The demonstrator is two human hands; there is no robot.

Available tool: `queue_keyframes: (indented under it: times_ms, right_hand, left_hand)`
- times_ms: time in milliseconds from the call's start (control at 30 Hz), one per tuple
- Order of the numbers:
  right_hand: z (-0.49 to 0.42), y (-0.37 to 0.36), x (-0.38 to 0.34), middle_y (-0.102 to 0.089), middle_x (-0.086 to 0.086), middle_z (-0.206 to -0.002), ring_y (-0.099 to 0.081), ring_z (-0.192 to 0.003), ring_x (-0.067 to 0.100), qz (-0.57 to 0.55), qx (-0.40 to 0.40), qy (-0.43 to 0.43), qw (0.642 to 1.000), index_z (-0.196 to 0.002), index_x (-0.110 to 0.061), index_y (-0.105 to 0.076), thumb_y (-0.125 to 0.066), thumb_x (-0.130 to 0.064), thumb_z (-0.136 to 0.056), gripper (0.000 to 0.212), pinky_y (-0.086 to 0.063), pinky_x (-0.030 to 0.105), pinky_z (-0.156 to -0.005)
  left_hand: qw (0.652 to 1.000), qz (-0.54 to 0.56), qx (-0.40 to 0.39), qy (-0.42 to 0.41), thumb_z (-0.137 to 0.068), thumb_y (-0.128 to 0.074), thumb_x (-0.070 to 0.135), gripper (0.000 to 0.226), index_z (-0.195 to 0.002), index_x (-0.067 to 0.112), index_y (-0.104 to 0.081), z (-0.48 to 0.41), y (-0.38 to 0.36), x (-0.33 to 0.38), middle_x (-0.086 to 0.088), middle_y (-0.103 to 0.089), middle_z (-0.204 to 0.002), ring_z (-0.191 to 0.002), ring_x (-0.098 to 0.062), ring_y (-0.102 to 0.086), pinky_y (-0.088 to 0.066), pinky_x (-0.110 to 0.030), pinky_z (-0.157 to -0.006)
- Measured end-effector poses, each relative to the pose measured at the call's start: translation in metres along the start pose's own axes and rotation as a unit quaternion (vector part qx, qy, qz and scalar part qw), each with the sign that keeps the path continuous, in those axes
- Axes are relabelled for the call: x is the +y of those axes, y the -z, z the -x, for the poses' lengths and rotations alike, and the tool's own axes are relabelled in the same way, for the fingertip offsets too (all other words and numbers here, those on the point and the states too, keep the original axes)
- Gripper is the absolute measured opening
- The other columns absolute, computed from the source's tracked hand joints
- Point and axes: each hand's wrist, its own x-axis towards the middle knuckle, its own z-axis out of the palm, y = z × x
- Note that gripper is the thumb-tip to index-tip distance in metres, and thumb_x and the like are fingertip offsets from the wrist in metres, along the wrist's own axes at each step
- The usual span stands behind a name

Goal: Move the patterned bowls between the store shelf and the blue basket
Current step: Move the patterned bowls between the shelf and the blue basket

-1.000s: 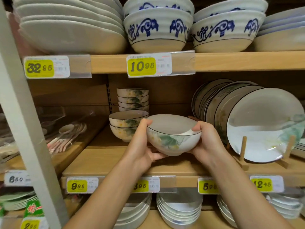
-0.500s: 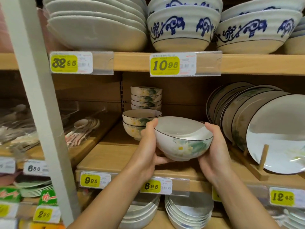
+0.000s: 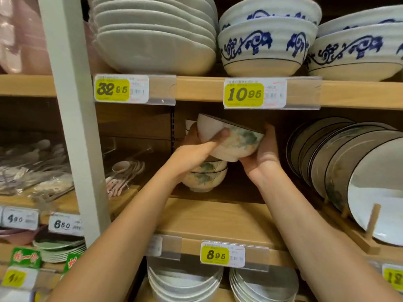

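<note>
Ceramic white floral-patterned bowl (image 3: 236,141) now raised, tilted over stacked pair of matching bowls (image 3: 205,176) on wooden shelf (image 3: 218,219). Left hand (image 3: 196,149) and right hand (image 3: 265,158) clasp it, fingers (image 3: 269,131) curled round sides. Restocking likely.

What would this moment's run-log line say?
left hand: holds floral bowl | right hand: holds same bowl | bowl: tilted, over shelf stack

Bowl (image 3: 231,138) held over a stack of bowls (image 3: 205,176) on the middle shelf (image 3: 218,219).
The bowl is tilted, with the left hand (image 3: 196,147) at its left side and the right hand (image 3: 261,158) at its right, directly above the stack far back on the shelf. Plates (image 3: 349,166) stand on edge to the right, packed spoons (image 3: 124,171) lie to the left, and larger bowls (image 3: 266,44) sit on the shelf above.
</note>
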Motion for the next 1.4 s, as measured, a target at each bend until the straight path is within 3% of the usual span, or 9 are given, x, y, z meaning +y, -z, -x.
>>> queue_keyframes:
  times_ms: [100, 167, 200, 367, 533, 667, 800, 1000, 1400]
  right_hand:
    - [-0.023, -0.014, 0.016, -0.074, 0.004, -0.102, -0.071, -0.093, 0.02, 0.048, -0.023, 0.031, 0.998, -0.103, -0.02, -0.068, -0.04, -0.043, -0.096, 0.037, -0.056, 0.032, -0.081]
    - [-0.035, -0.019, 0.028, -0.076, 0.0, -0.089, -0.073, -0.08, 0.015, 0.094, -0.032, 0.042, 0.994, -0.09, -0.024, -0.068, -0.039, -0.043, -0.096, 0.035, -0.054, 0.025, -0.065]
    - [-0.04, -0.021, 0.032, -0.076, 0.001, -0.089, -0.072, -0.08, 0.017, 0.119, -0.029, 0.044, 0.992, -0.088, -0.025, -0.068, -0.039, -0.043, -0.095, 0.036, -0.053, 0.026, -0.064]
    - [-0.058, -0.022, 0.054, -0.071, 0.01, -0.108, -0.067, -0.099, 0.027, 0.204, 0.004, 0.038, 0.978, -0.113, -0.019, -0.067, -0.045, -0.057, -0.08, 0.054, -0.051, 0.043, -0.094]
    - [-0.062, -0.017, 0.064, -0.069, 0.006, -0.113, -0.063, -0.105, 0.025, 0.281, 0.021, 0.032, 0.959, -0.117, -0.023, -0.067, -0.04, -0.077, -0.055, 0.086, -0.046, 0.044, -0.101]
    - [-0.064, -0.011, 0.073, -0.062, 0.006, -0.126, -0.058, -0.115, 0.024, 0.311, 0.01, 0.038, 0.95, -0.129, -0.026, -0.059, -0.037, -0.071, -0.076, 0.073, -0.041, 0.044, -0.106]
    - [-0.067, -0.007, 0.078, -0.061, 0.004, -0.13, -0.056, -0.119, 0.024, 0.327, 0.005, 0.018, 0.945, -0.132, -0.028, -0.056, -0.035, -0.073, -0.076, 0.075, -0.04, 0.045, -0.107]
    - [-0.065, -0.001, 0.079, -0.063, 0.004, -0.122, -0.06, -0.11, 0.024, 0.349, -0.009, 0.0, 0.937, -0.131, -0.032, -0.054, -0.032, -0.079, -0.066, 0.083, -0.044, 0.046, -0.102]
    - [-0.069, 0.009, 0.089, -0.067, 0.004, -0.113, -0.065, -0.099, 0.02, 0.35, -0.022, 0.021, 0.936, -0.128, -0.028, -0.054, -0.034, -0.069, -0.084, 0.063, -0.051, 0.038, -0.09]
  left_hand:
    - [0.99, 0.101, 0.051, 0.079, -0.082, -0.034, 0.079, 0.09, -0.15, 0.021, -0.031, -0.03, 0.003, 0.004, -0.007, -0.035, -0.155, -0.14, -0.025, -0.035, -0.025, -0.041, -0.117]
    - [0.984, 0.136, 0.081, 0.082, -0.064, -0.03, 0.093, 0.11, -0.151, 0.025, -0.032, -0.036, 0.003, -0.005, -0.006, -0.034, -0.156, -0.142, -0.026, -0.033, -0.019, -0.048, -0.12]
    - [0.983, 0.14, 0.092, 0.072, -0.053, -0.029, 0.097, 0.119, -0.15, 0.028, -0.033, -0.039, 0.004, -0.012, -0.004, -0.037, -0.155, -0.142, -0.025, -0.034, -0.02, -0.049, -0.119]
    - [0.978, 0.168, 0.105, 0.061, -0.055, -0.032, 0.091, 0.109, -0.143, 0.028, -0.046, -0.054, 0.008, -0.04, -0.004, -0.051, -0.144, -0.132, -0.026, -0.047, -0.032, -0.048, -0.114]
    - [0.975, 0.179, 0.105, 0.073, -0.086, -0.028, 0.072, 0.073, -0.134, 0.023, -0.056, -0.062, 0.004, -0.071, -0.005, -0.06, -0.133, -0.123, -0.026, -0.055, -0.038, -0.049, -0.11]
    - [0.975, 0.168, 0.123, 0.075, -0.082, -0.027, 0.072, 0.075, -0.135, 0.026, -0.055, -0.067, 0.002, -0.077, -0.001, -0.059, -0.134, -0.124, -0.023, -0.054, -0.037, -0.047, -0.111]
    - [0.975, 0.158, 0.133, 0.087, -0.074, -0.025, 0.073, 0.083, -0.133, 0.024, -0.056, -0.066, 0.002, -0.077, -0.002, -0.061, -0.131, -0.121, -0.024, -0.056, -0.038, -0.048, -0.109]
    - [0.978, 0.127, 0.133, 0.093, -0.081, -0.023, 0.068, 0.071, -0.114, 0.023, -0.068, -0.064, 0.002, -0.082, -0.005, -0.069, -0.114, -0.107, -0.027, -0.064, -0.044, -0.05, -0.103]
    - [0.975, 0.102, 0.165, 0.108, -0.098, -0.024, 0.049, 0.055, -0.104, 0.016, -0.067, -0.066, 0.001, -0.092, -0.008, -0.069, -0.108, -0.101, -0.027, -0.064, -0.045, -0.049, -0.101]
